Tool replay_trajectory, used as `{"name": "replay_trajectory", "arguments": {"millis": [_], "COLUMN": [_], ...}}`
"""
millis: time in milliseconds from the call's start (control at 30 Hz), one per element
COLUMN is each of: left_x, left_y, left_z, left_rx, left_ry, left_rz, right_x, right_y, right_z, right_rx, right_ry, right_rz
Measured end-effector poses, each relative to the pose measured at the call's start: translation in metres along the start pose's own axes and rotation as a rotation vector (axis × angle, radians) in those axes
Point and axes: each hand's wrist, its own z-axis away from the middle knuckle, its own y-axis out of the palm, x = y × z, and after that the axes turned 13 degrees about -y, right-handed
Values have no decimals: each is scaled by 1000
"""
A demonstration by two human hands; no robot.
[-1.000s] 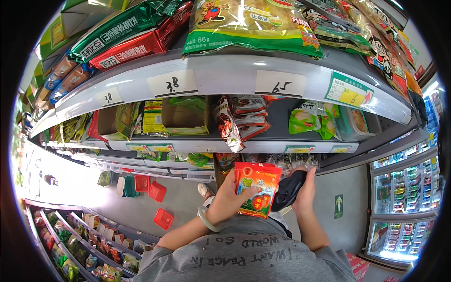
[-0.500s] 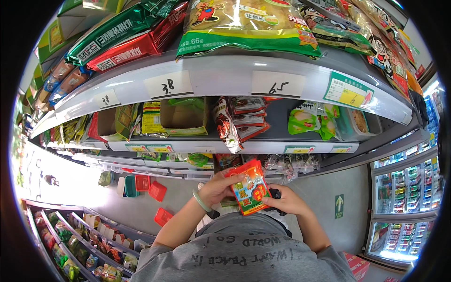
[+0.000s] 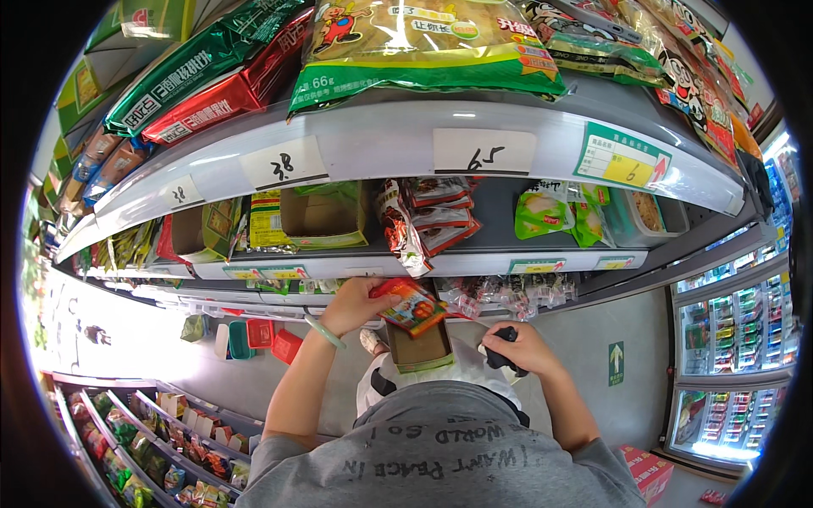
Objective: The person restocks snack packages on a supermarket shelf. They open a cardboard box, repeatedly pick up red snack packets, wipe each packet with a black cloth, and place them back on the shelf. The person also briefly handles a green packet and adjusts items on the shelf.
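My left hand (image 3: 351,306) is closed on a red snack packet (image 3: 412,306) with a colourful picture, held just below the lower shelf; whether more packets lie beneath it, I cannot tell. Under the packet is an open cardboard box (image 3: 421,349) with a green rim, its near part showing a bare brown inside. To the right, my right hand (image 3: 528,348) is wrapped round a small black object (image 3: 506,349) whose kind is unclear. A pale bangle (image 3: 325,332) circles my left wrist.
An upper shelf edge (image 3: 381,144) with price labels curves across in front, holding large snack bags (image 3: 423,51). Beneath it a second shelf (image 3: 500,229) carries packets and boxes. Clear-wrapped packets (image 3: 517,295) hang out lower down. Red and green baskets (image 3: 261,334) stand on the floor; lit fridges (image 3: 720,339) line the right.
My left hand has carried the red packet forward and left, away from my right hand. My right hand has let go of the packet and moved right with the black object. The box is uncovered.
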Motion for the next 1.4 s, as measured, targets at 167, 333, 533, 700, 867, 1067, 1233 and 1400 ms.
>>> {"name": "replay_trajectory", "arguments": {"millis": [167, 333, 533, 700, 867, 1067, 1233, 1400], "left_x": [3, -2, -3, 10, 15, 5, 47, 57], "left_y": [5, 9, 27, 43, 52, 49, 52, 57], "left_z": [-2, 2, -17, -48, -53, -31, -70, -87], "left_rx": [-362, -504, -537, -631, -742, -632, -804, -895], "left_ry": [216, 310, 491, 595, 585, 412, 448, 510], "left_rz": [-429, -569, -910, -953, -1054, -1111, -1188, -1182], "right_x": [-14, 1, 6, 11, 17, 51, 134, 196], "right_y": [3, 20, 30, 32, 30, 14, -21, -51], "right_z": [0, -2, -3, -4, -2, 3, -11, -60], "right_rx": [-60, 45, 144, 183, 185, 23, -208, -369], "right_ry": [8, -74, -116, -114, -122, -145, -530, -535], "right_rz": [192, 274, 352, 394, 414, 506, 953, 1182]}}
